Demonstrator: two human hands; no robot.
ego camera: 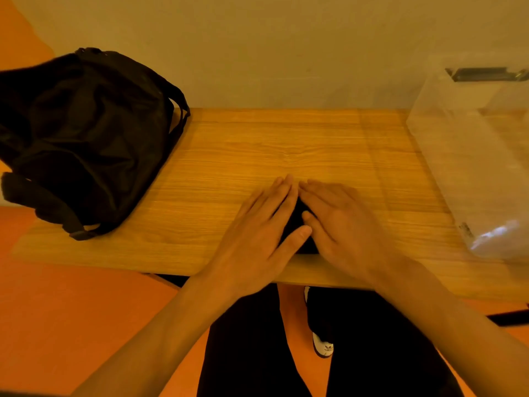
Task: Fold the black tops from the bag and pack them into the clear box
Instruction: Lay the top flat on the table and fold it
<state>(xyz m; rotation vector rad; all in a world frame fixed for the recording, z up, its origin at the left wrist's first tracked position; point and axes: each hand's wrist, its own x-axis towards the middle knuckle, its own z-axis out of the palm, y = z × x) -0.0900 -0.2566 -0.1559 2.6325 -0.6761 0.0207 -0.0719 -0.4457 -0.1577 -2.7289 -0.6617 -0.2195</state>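
Observation:
A small folded black top (pixel 297 224) lies near the front edge of the wooden table (pixel 257 144), mostly hidden under my hands. My left hand (pixel 257 233) lies flat on its left side with straight fingers. My right hand (pixel 343 224) presses flat on its right side, fingertips meeting those of the left. A black bag (pixel 86 138) sits slumped at the table's left end. The clear box (pixel 481 156) stands at the right end; I see nothing inside it.
A pale wall runs along the table's far edge. The floor around is orange. My legs in black trousers and a white shoe (pixel 323 345) show below the table's front edge.

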